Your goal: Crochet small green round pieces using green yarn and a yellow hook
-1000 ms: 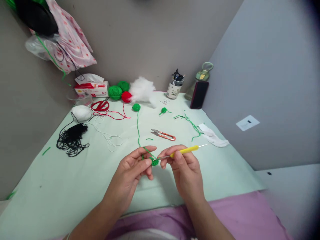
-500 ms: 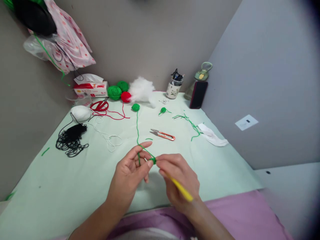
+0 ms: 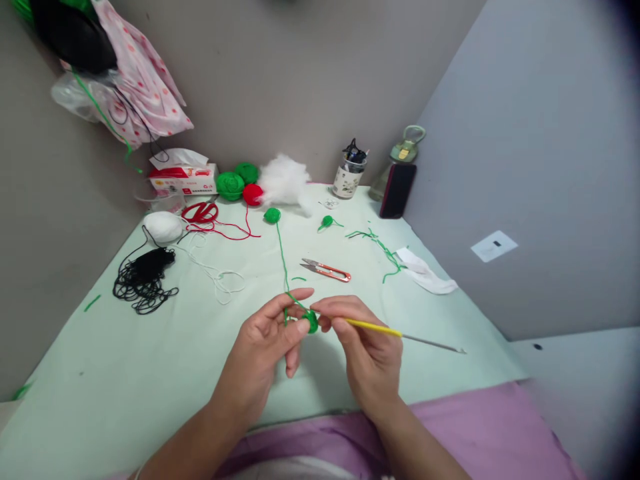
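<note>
My left hand (image 3: 273, 337) pinches a small round piece of green crochet (image 3: 311, 322) between thumb and fingers. Green yarn (image 3: 283, 257) runs over its raised index finger and back to a small green yarn ball (image 3: 272, 215). In my right hand (image 3: 367, 343) is a crochet hook (image 3: 375, 326) with a yellow grip, held much like a pen. Its bare metal end points out to the right, and its other tip meets the green piece. Just beyond my hands lie orange-handled thread snips (image 3: 327, 270), apart from both.
Black yarn (image 3: 145, 277), a white yarn ball (image 3: 163, 227) and red scissors (image 3: 201, 213) lie on the left. Behind are a tissue box (image 3: 185, 180), white stuffing (image 3: 285, 180), a pen cup (image 3: 349, 179) and a phone (image 3: 399, 191) leaning on a bottle (image 3: 383, 181). Green yarn scraps (image 3: 383, 247) lie right.
My right hand has turned, swinging the hook from pointing down toward me to nearly level, pointing right. My left hand has shifted slightly right, and more of the green piece shows.
</note>
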`<action>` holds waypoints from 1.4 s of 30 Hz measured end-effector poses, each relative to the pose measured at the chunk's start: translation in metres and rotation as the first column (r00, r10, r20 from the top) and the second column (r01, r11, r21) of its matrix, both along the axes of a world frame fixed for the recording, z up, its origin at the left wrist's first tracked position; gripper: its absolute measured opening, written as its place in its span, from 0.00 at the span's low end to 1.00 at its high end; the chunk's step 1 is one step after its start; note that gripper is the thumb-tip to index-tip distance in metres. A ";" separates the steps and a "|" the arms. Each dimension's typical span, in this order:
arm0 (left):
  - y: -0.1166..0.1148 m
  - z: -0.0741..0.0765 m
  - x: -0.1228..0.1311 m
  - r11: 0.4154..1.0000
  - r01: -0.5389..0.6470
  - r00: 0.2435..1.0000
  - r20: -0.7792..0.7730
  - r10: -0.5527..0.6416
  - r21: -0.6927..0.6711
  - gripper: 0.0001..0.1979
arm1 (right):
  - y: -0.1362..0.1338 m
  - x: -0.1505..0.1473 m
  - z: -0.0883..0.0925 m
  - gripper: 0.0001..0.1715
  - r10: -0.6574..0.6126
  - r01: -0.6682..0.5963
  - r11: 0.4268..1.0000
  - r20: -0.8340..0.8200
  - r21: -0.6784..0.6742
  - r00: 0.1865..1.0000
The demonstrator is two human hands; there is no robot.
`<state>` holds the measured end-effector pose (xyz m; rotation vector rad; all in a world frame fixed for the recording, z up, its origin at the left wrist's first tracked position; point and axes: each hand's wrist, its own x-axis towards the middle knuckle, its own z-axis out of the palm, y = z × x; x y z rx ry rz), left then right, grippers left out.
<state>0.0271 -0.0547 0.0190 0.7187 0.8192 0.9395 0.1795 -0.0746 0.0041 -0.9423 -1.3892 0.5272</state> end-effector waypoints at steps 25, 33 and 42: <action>0.003 -0.001 -0.005 1.000 -0.014 0.999 0.037 0.014 -0.016 0.12 | 0.001 0.010 -0.006 0.13 0.164 -0.265 0.940 -0.397 -0.215 0.903; 0.001 -0.008 -0.003 0.980 -0.082 0.989 -0.109 0.103 0.180 0.11 | -0.012 0.011 0.001 0.14 0.091 -0.091 0.993 -0.002 -0.070 0.996; -0.011 -0.015 0.003 0.818 -0.194 0.870 -0.291 0.399 0.541 0.15 | -0.009 0.008 -0.001 0.13 -0.018 -0.078 0.968 0.378 0.237 0.925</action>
